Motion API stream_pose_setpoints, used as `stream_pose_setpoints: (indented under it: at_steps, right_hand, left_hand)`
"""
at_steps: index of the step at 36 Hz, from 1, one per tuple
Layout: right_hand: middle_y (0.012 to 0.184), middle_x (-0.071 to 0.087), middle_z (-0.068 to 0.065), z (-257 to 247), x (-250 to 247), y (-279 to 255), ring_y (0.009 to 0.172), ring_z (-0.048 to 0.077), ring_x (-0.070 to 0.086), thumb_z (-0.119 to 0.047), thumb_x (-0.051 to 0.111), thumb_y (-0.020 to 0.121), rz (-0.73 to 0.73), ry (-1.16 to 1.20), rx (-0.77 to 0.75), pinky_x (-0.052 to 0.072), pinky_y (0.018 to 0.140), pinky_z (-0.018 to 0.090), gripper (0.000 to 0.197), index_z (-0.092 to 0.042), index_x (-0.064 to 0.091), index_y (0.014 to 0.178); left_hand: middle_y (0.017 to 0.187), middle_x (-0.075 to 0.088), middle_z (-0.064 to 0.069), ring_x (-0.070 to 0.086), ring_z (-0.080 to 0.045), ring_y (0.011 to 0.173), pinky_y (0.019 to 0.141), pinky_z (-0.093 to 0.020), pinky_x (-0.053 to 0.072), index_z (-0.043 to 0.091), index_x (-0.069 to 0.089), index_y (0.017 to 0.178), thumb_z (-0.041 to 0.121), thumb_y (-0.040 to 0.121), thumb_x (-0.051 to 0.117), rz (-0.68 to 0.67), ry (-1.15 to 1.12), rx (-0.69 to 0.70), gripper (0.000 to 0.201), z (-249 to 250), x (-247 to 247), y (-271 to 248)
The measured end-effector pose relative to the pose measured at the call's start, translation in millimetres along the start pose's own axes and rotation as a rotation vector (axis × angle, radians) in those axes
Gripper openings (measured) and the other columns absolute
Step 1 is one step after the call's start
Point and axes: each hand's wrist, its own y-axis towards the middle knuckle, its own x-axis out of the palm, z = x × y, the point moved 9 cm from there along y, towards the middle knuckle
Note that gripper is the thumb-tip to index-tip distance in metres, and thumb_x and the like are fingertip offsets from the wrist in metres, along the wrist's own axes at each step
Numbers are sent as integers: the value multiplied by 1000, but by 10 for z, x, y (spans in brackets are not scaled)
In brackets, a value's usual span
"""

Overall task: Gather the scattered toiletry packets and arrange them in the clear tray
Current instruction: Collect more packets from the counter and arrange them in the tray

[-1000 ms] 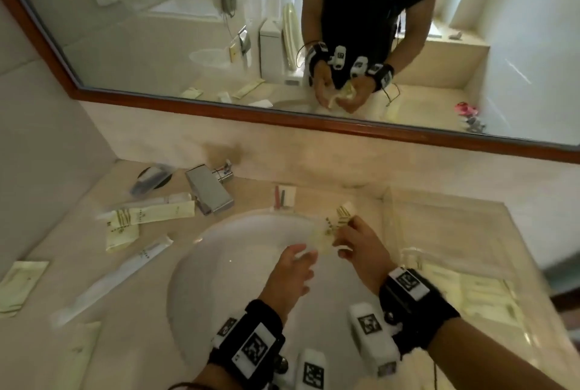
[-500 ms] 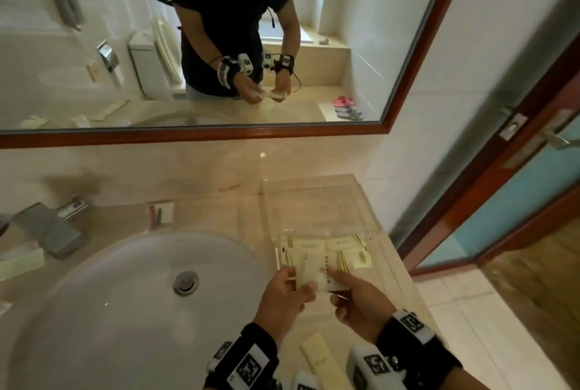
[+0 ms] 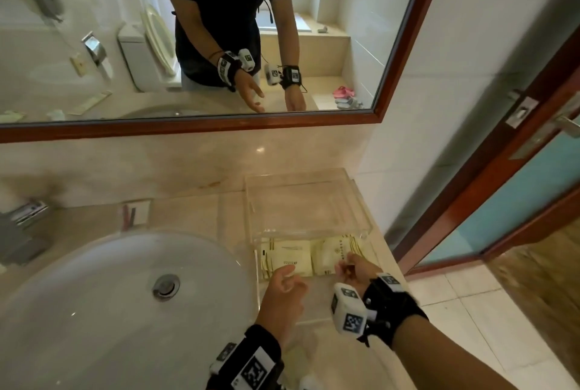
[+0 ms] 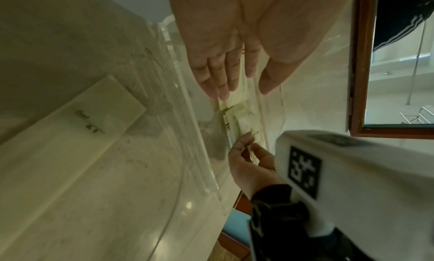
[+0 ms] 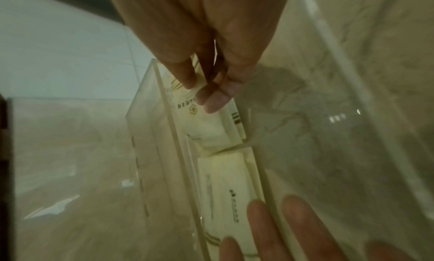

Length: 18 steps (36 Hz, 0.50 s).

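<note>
The clear tray (image 3: 357, 198) stands on the counter to the right of the sink. Cream packets lie along its near end: one on the left (image 3: 290, 256), one on the right (image 3: 329, 253). My right hand (image 3: 348, 265) reaches into the tray and pinches the right packet (image 5: 211, 127) between thumb and fingertips (image 5: 218, 97). My left hand (image 3: 290, 276) hovers just in front of the left packet (image 5: 225, 181), fingers straight and holding nothing. In the left wrist view, the left hand (image 4: 243, 92) is spread open above the right hand (image 4: 249, 146). A long packet (image 4: 94, 120) lies outside the tray.
The white basin (image 3: 125, 295) fills the left of the counter, with the faucet (image 3: 18, 232) at its far left. A small packet with red marks (image 3: 135, 214) lies behind the basin. The counter ends right of the tray beside a wooden door frame (image 3: 470, 201).
Both hands held a packet just above the tray's near end; it now lies inside. The left hand has let go and opened, while the right hand keeps hold of it.
</note>
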Motion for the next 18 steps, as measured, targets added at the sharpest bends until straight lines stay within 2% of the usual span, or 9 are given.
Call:
stream_pose_setpoints:
  at_steps: [2,5,8,9,11,13,14,16,18]
  right_hand:
    - [69,46,11,-27,23,73,59,18,44,-8,48,96,5,0,-9,48,30,21,15,1,52,85]
    - [79,53,16,-92,43,66,65,21,50,-8,50,95,13,-28,-60,52,34,24,13,0,51,106]
    - [109,59,31,-142,33,-1,68,26,56,-9,52,94,19,-123,-115,58,64,35,31,4,52,123]
    - [112,59,33,-162,21,-32,67,26,57,-11,52,94,23,-169,-130,55,71,37,35,7,52,124]
    - [103,60,29,-189,-4,-114,66,25,56,-15,53,94,29,-284,-150,52,76,37,39,9,51,125]
    - [102,55,24,-197,-37,-180,66,24,55,-18,56,92,42,-401,-162,52,74,37,43,7,49,127]
    - [100,54,21,-201,-70,-205,65,24,54,-21,59,91,64,-450,-169,53,67,36,49,6,46,130]
    - [80,53,15,-215,-143,-258,58,21,51,-24,64,86,127,-514,-198,49,51,32,65,1,36,139]
    - [61,41,9,-210,-133,-341,48,17,39,-24,65,85,142,-568,-232,41,43,26,72,-2,29,142]
  left_hand:
    - [122,52,-2,54,-20,101,73,-28,43,25,44,119,10,90,50,1,3,8,32,-3,-37,2]
    - [117,56,1,55,-16,93,74,-27,45,24,46,120,12,91,49,6,20,31,31,2,-94,-6]
    - [105,57,8,55,-16,90,77,-28,46,24,46,120,12,91,50,10,21,43,31,19,-146,-18]
    - [104,57,9,55,-17,91,80,-30,46,24,47,120,11,91,50,12,18,44,32,26,-166,-31]
    - [102,57,8,55,-17,91,82,-32,47,24,47,118,10,90,50,19,16,43,31,35,-222,-61]
    - [102,58,5,55,-17,89,81,-33,47,23,48,118,8,90,49,28,15,35,32,34,-294,-89]
    - [102,58,2,54,-17,87,80,-33,47,22,48,118,7,90,49,30,3,31,32,39,-335,-110]
    - [102,59,0,55,-17,88,77,-31,46,19,50,118,7,90,50,35,-18,23,31,49,-434,-157]
    - [101,60,1,55,-18,91,76,-29,45,19,52,116,11,91,51,49,-18,26,27,82,-563,-229]
